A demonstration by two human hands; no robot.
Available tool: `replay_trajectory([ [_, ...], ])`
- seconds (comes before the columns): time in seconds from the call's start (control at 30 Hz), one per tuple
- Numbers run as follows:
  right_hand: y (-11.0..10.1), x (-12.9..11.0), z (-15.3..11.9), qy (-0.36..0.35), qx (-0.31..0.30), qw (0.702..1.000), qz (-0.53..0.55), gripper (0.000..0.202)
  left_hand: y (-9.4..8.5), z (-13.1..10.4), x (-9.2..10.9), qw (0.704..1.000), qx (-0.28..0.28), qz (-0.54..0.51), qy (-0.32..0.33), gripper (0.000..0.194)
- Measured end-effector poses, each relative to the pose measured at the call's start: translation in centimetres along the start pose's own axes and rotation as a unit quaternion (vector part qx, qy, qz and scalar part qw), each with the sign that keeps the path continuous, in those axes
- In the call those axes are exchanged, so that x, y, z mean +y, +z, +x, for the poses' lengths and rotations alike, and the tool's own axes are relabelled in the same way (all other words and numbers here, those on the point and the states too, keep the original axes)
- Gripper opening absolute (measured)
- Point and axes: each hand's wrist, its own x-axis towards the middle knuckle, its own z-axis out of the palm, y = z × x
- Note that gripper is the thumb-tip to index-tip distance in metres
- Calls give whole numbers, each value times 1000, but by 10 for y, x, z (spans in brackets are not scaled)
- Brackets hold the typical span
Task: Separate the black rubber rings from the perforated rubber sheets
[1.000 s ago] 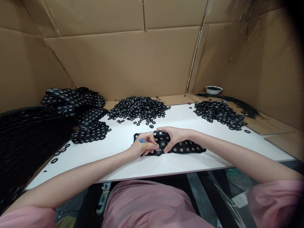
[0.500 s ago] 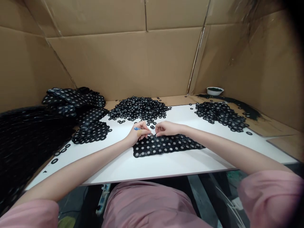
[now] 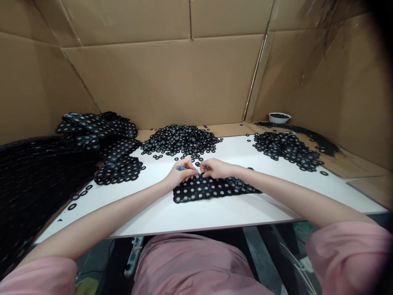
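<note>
A black panel [image 3: 196, 193] of joined rings with pale grey centres lies on the white board in front of me. My left hand [image 3: 176, 177] is closed around a slim tool with a blue handle [image 3: 180, 168]; its fingertips meet the panel's far edge. Just to the right, my right hand [image 3: 215, 168] pinches at that same edge, thumb and forefinger together. Whatever sits between those fingertips is too small to make out. My right forearm passes over the panel's right end and hides part of it.
Loose black rings form a heap [image 3: 184, 139] behind my hands and another pile [image 3: 287, 149] at right. Folded ring panels [image 3: 101, 127] and a dark shiny mass [image 3: 37, 192] lie left. A white bowl [image 3: 279, 119] with dark contents stands far right. Cardboard walls [image 3: 153, 82] surround the board.
My left hand has shifted slightly right, nearer my right hand, and the blue tool has turned a little. My right hand's fingers sit slightly lower against the panel's edge.
</note>
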Motion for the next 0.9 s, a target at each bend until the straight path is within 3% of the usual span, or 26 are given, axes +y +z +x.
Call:
replay_trajectory([
  [0.33, 4, -5, -4, 3, 29, 999, -31, 12, 4, -7, 1, 987, -11, 125, 100, 14],
  [0.5, 8, -3, -5, -8, 48, 998, -49, 15, 5, -1, 7, 995, -41, 85, 39, 13],
  [0.63, 10, -3, -5, -12, 59, 996, -69, 17, 4, 5, 0, 998, -58, 37, -1, 16],
  [0.9, 6, -7, -8, -26, 60, 995, -72, 15, 4, 4, -7, 997, -73, 9, -3, 19],
])
